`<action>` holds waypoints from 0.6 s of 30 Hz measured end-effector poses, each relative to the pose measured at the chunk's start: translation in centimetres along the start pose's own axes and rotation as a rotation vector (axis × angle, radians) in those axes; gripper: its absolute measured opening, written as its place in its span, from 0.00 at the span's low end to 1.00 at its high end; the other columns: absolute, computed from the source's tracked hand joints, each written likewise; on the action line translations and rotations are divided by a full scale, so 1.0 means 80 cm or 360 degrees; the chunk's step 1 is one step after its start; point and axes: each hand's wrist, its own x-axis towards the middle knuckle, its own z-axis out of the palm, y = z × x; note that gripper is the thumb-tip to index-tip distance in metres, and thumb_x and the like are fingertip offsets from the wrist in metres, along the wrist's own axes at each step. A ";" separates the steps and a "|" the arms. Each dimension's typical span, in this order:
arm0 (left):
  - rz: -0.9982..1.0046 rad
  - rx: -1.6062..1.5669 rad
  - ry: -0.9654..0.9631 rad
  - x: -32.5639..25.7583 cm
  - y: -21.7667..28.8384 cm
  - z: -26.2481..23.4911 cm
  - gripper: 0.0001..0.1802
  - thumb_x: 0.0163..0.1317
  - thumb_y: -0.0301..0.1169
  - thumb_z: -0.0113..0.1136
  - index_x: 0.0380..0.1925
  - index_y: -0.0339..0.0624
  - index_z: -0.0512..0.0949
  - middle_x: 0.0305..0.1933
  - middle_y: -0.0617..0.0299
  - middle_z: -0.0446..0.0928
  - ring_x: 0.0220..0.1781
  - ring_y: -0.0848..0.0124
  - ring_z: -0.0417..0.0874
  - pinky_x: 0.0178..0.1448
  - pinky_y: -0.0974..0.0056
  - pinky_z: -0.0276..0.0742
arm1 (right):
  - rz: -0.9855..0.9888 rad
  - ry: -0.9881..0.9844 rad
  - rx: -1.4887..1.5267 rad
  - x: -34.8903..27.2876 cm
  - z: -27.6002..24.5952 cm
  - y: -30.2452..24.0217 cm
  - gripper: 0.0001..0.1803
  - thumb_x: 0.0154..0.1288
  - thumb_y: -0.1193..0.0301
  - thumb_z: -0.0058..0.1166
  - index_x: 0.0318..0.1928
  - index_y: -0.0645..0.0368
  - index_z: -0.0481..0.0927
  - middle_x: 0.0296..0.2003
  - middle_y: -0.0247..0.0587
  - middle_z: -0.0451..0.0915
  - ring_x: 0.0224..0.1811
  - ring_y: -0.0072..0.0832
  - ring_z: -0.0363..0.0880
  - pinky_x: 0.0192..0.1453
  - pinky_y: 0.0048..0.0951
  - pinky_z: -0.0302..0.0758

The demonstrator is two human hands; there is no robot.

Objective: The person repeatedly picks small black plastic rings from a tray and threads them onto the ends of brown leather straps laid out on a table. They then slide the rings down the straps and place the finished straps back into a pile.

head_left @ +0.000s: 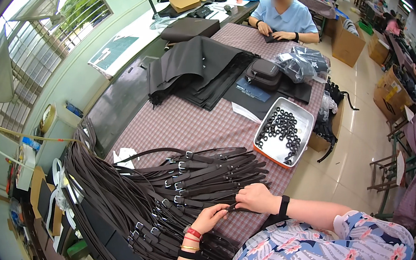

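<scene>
You're mid-strap: both hands are pinched on the end of one dark strap point(234, 207) at the near edge of the checked tablecloth point(191, 121). Left hand point(209, 218) has its fingers closed on the strap tip from below-left; right hand point(257, 198) is closed over it just to the right, the two nearly touching. What sits between the fingertips is too small to tell, could be a ring or loop, can't confirm.

Looks like you're working the tip of this strap, judging by the grip.

Directly beyond the grip: fanned pile of buckled straps point(203, 175). Left of it, a long bundle of straps point(103, 205) running off the table edge. Beyond and right of the grip: white tray point(304, 118) of black rings point(280, 130), well apart.

Next move likely calls for keeping the left pinch steady while the right reaches up-right to the tray. A co-worker sits at the far end.
</scene>
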 end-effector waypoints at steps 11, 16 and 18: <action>0.0089 -0.0158 -0.0038 0.002 -0.009 -0.007 0.17 0.72 0.35 0.51 0.53 0.35 0.76 0.37 0.66 0.79 0.40 0.78 0.77 0.49 0.70 0.74 | -0.0159 -0.0009 0.0438 0.008 0.013 -0.010 0.14 0.60 0.67 0.60 0.45 0.58 0.79 0.32 0.39 0.74 0.32 0.38 0.79 0.33 0.36 0.76; 0.0186 -0.0153 0.0005 0.010 -0.019 0.000 0.15 0.71 0.35 0.53 0.50 0.36 0.77 0.37 0.67 0.79 0.40 0.78 0.76 0.49 0.70 0.73 | -0.0186 0.0039 0.0365 0.008 0.018 -0.010 0.15 0.60 0.64 0.61 0.46 0.55 0.81 0.27 0.35 0.74 0.25 0.36 0.78 0.27 0.34 0.74; 0.0115 -0.0360 -0.0015 0.007 -0.015 0.001 0.15 0.71 0.36 0.52 0.48 0.36 0.78 0.37 0.68 0.79 0.41 0.80 0.75 0.49 0.71 0.72 | -0.0190 0.0050 0.0368 0.009 0.018 -0.009 0.15 0.60 0.64 0.61 0.47 0.54 0.81 0.27 0.34 0.74 0.25 0.36 0.78 0.26 0.34 0.74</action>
